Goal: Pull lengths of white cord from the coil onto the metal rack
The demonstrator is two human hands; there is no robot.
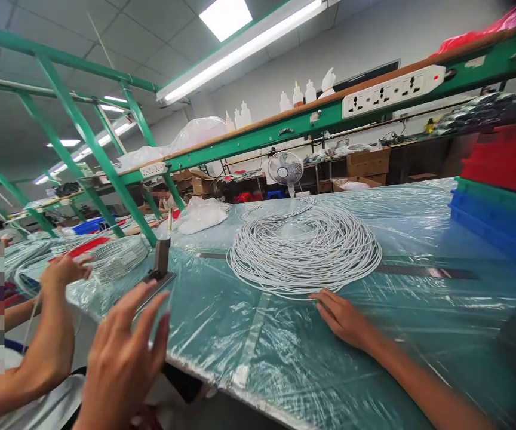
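Now | right hand [343,319]: flat on the film-covered table [258,370], fingertips touching the near edge of the white cable coil [305,251] just ahead, gripping nothing | left hand [123,358]: raised, fingers spread, empty, near the metal post [162,263] | step: seemingly finding a strand | next calls for: pinching one strand.

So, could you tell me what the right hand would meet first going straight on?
The white cable coil: the right hand lies flat on the table, fingertips at the coil's near edge, perhaps touching.
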